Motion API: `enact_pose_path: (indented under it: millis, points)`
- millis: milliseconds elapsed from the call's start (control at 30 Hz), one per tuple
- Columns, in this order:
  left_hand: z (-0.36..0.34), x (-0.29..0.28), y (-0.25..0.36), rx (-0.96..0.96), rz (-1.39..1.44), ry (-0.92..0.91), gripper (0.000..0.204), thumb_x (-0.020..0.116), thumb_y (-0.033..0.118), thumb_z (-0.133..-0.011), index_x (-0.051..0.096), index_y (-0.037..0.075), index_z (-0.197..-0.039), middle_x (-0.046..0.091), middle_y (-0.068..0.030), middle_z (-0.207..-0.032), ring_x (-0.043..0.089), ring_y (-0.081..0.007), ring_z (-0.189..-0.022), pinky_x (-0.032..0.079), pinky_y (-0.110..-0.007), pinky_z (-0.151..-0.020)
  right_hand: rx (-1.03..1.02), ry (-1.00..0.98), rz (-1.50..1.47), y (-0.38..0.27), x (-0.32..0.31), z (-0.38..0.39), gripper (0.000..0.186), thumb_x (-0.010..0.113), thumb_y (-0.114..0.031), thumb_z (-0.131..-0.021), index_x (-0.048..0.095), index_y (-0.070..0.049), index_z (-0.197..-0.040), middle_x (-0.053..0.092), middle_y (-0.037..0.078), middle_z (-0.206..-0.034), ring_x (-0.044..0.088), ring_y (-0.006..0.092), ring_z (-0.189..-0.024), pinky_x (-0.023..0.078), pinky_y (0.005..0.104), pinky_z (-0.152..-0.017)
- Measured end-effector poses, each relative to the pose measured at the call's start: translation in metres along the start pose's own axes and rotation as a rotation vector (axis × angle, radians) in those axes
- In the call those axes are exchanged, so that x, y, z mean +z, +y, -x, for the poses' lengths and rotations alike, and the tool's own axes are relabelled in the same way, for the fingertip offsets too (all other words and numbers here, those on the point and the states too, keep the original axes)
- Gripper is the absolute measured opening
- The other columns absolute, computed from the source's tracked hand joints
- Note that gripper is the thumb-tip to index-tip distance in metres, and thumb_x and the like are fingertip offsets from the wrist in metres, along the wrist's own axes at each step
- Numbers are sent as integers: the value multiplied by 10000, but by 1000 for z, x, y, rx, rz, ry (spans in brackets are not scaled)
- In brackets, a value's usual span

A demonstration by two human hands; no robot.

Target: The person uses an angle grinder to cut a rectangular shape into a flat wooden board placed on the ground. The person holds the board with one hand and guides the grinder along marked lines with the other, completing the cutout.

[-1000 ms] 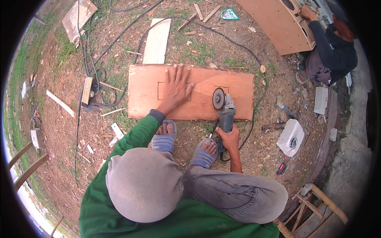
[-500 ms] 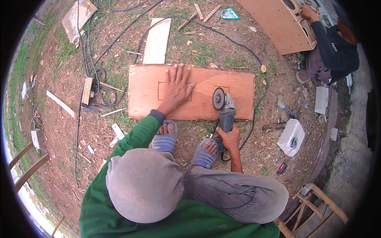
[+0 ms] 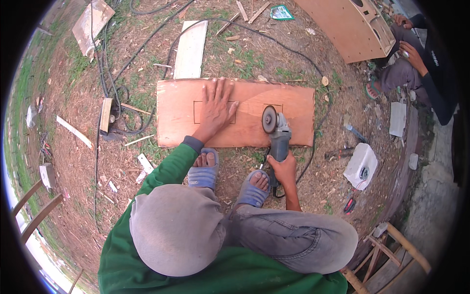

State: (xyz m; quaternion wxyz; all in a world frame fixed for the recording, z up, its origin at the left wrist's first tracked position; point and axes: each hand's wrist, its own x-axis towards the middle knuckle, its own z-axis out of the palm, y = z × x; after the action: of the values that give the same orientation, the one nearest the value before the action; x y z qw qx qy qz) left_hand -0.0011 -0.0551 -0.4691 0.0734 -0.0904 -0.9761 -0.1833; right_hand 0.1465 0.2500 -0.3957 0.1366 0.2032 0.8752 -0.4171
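Observation:
A reddish-brown wooden board (image 3: pixel 176 133) lies flat on the ground before my feet, with two rectangles marked on its face. My left hand (image 3: pixel 214 110) rests flat on it, fingers spread, over the left rectangle. In my right hand (image 3: pixel 285 169) is a grey angle grinder (image 3: pixel 279 146), gripped round its body. The grinder's disc (image 3: pixel 269 119) stands over the board at the right rectangle and covers part of that outline. Whether the disc touches the wood, I cannot tell.
A pale plank (image 3: pixel 191 49) lies beyond the board. Black cables (image 3: pixel 147 41) run across the ground, one round the board's right side. A white foam block (image 3: pixel 361 166) and a screwdriver (image 3: pixel 349 206) lie at right. Far right, a person (image 3: pixel 416 63) sits beside a plywood box (image 3: pixel 347 29).
The person at far right has leaned back, drawing their hands away from the top of the plywood box. My hands, the grinder and the board stay almost in place.

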Motion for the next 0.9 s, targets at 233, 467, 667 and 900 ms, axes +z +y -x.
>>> enact_pose_path:
  millis: [233,467,667,900]
  points:
    - [-1,1,0,-7,7,-17,754,587,521,-1149,443,120,-1771,328,-196,-1870,245,-442,-1748,148,-685,-1404,-5,-12,-20,-3,0,-7,582,961,-296,-838,728,93,-1202,821,299,-1016,832,437,-947,635,516,-861]
    - [-1,1,-1,1,6,-3,751,576,526,-1153,441,123,-1772,320,-194,-1873,238,-440,-1751,140,-684,-1406,-1,-15,-4,-7,-2,-13,575,965,-290,-839,724,90,-1198,825,285,-1008,836,402,-925,638,502,-843]
    - [-1,0,-1,2,1,-6,748,573,531,-1153,448,122,-1768,320,-195,-1873,233,-437,-1754,133,-682,-1408,13,-9,-7,-10,-2,-18,486,969,-244,-867,734,46,-1177,815,153,-967,771,234,-844,618,416,-803]
    - [-1,-1,0,4,3,5,743,579,523,-1153,453,120,-1764,325,-198,-1869,243,-436,-1749,146,-685,-1405,11,-30,-13,-13,-2,-25,610,956,-304,-847,723,95,-1246,827,290,-1014,836,434,-950,636,508,-853]
